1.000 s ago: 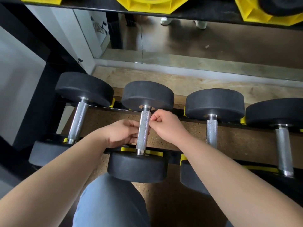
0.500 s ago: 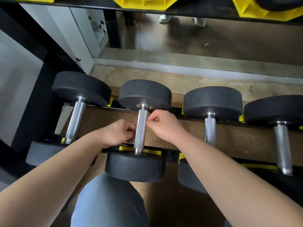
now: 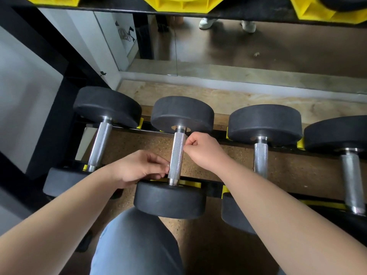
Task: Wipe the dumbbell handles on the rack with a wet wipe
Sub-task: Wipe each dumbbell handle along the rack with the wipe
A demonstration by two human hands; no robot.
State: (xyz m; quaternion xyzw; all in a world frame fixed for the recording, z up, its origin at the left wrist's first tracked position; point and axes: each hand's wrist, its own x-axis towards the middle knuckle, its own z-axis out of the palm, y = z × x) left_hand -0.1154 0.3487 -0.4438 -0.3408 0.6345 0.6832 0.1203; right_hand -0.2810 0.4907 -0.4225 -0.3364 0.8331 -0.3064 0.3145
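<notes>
Since both hands are curled tight against the knurled steel handle (image 3: 177, 153) of the black round-headed dumbbell (image 3: 170, 199), left hand (image 3: 137, 167) pinching beside its near end and right hand (image 3: 202, 148) fisted beside its far end, I can't tell what either holds; no wet wipe shows. Risks, as I judge them: a thin wipe snags on the knurling and tears, or the strokes miss the handle's underside.

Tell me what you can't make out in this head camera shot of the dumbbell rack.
Wet wipe: not visible in the head view; if held, the curled fingers of the left hand and right hand beside the second handle hide it.
Third dumbbell: near head partly covered by the right forearm.
Fourth dumbbell: cut off by the right edge.
Upper-tier yellow cradles: cut by the top edge.
</notes>
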